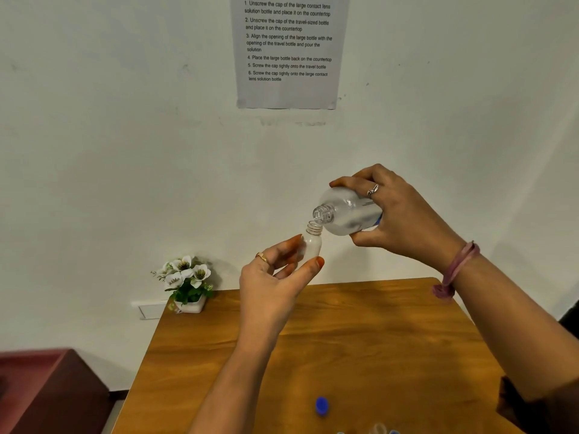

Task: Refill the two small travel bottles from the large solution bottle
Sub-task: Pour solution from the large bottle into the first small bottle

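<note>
Pouring is underway: my right hand (pixel 404 214) is gripping the large solution bottle (pixel 347 211), tipped with its open neck pointing toward eight o'clock, just above the mouth of the small travel bottle (pixel 311 242) that my left hand (pixel 275 277) is pinching upright over the table (pixel 344 339). I'm judging a slow tilt best, necks nearly touching. A blue cap (pixel 321 405) is lying at six o'clock.
</note>
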Tool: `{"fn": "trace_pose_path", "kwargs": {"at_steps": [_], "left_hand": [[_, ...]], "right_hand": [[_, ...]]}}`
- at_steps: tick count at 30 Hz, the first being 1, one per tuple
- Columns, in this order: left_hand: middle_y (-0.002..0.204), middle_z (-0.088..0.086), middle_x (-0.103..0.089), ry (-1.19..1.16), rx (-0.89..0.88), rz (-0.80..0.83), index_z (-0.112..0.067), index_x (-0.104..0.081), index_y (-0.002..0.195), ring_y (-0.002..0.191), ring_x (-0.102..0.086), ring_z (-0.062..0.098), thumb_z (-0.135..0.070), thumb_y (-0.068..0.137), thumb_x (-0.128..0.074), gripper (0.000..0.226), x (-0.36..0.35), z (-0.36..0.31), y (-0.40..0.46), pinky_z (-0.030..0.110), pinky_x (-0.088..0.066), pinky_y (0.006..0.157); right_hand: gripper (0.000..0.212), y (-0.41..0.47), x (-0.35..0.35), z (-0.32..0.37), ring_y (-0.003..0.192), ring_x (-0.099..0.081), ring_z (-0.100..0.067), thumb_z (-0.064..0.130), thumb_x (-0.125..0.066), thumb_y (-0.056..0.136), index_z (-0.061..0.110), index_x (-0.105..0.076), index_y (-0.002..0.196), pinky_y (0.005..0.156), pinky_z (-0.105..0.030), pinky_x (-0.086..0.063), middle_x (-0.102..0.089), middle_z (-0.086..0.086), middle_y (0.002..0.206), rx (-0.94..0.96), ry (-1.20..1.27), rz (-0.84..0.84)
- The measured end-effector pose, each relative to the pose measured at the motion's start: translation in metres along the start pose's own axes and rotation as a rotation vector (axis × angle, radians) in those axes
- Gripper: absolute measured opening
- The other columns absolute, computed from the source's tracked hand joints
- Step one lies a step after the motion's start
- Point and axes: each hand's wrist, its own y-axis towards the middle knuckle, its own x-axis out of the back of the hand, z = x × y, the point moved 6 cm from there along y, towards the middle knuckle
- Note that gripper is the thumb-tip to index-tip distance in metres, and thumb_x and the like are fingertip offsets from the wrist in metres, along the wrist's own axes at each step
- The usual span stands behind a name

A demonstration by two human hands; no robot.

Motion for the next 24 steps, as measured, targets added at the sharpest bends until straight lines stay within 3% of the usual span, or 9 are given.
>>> {"fn": "trace_pose_path", "kwargs": {"at_steps": [6,14,24], "left_hand": [[0.102,-0.008,-0.073,-0.006,0.000,0.006,-0.023,-0.069,0.108,0.094,-0.067,-0.003,-0.012,0.070,-0.081,0.041,0.000,-0.001,-0.001,0.017,-0.054,0.084],[0.101,-0.009,-0.073,-0.023,0.012,0.010,-0.028,-0.069,0.102,0.095,-0.069,0.002,-0.012,0.070,-0.082,0.038,-0.001,-0.001,-0.001,0.019,-0.055,0.084],[0.099,-0.008,-0.074,-0.043,0.009,0.010,-0.022,-0.070,0.107,0.092,-0.069,-0.002,-0.010,0.070,-0.082,0.040,-0.003,-0.003,-0.001,0.018,-0.054,0.085]], "right_hand": [[0.076,0.002,0.002,0.003,0.108,-0.047,-0.020,0.020,-0.081,0.065,0.028,-0.047,0.133,0.086,-0.026,-0.041,-0.049,-0.004,0.122,0.018,-0.034,-0.005],[0.076,0.004,0.006,0.003,0.107,-0.048,-0.021,0.019,-0.081,0.065,0.029,-0.047,0.133,0.087,-0.028,-0.042,-0.049,-0.003,0.123,0.044,-0.051,-0.006],[0.075,0.005,0.011,0.007,0.106,-0.049,-0.024,0.016,-0.080,0.065,0.027,-0.049,0.132,0.085,-0.029,-0.041,-0.051,-0.006,0.123,0.082,-0.079,-0.023]]}}
